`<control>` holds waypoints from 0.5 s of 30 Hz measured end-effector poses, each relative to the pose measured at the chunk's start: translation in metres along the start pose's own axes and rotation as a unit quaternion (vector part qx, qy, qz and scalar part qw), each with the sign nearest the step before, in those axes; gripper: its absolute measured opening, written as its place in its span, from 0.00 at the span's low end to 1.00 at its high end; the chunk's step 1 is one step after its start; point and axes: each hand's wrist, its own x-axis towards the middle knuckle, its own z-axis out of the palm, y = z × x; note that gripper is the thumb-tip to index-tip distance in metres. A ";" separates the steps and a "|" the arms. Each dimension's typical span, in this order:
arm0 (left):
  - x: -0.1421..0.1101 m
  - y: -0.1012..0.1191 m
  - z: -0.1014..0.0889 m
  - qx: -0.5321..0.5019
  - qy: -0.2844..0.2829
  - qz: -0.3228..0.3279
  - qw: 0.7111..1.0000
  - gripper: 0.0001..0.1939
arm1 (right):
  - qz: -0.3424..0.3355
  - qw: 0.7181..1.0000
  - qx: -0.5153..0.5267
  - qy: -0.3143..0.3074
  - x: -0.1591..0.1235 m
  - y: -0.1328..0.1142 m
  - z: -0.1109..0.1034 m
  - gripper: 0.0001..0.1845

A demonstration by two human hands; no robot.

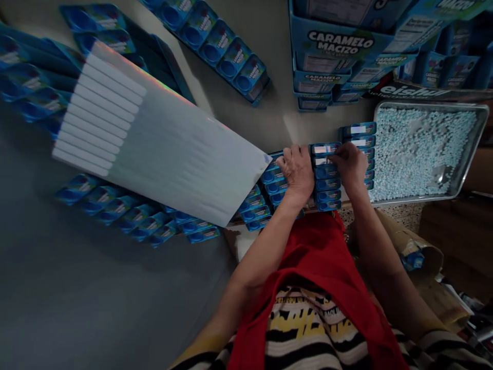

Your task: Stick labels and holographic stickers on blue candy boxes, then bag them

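My right hand (351,165) pinches a shiny pale label strip at the right end of a small blue box (326,160) in a short column of such boxes. Just left of that column, my left hand (298,170) rests with bent fingers over more blue boxes; what it grips, if anything, is hidden. Close to its thumb lies the corner of a large pale label sheet (173,139). Long white strips remain at the sheet's far left end, and the rest of it is bare backing. The sheet slants over rows of blue boxes.
A metal tray (419,200) of small pale-blue candies sits at the right. Behind it are stacked blue display cartons (339,43) printed "Caramelo Macizo". A diagonal row of blue boxes (219,46) lies at the back. An open cardboard box (400,234) stands below, right of my apron.
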 end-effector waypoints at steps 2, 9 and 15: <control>-0.004 -0.007 -0.008 0.014 0.003 0.033 0.999 0.19 | -0.013 1.000 0.016 0.022 -0.018 0.004 -0.007 0.09; -0.068 -0.046 -0.023 0.058 -0.026 0.138 0.988 0.25 | 0.195 0.937 0.288 0.016 -0.157 0.061 0.007 0.25; -0.100 -0.069 0.000 0.086 -0.080 0.178 0.977 0.35 | 0.206 0.876 0.420 -0.116 -0.164 0.061 0.055 0.26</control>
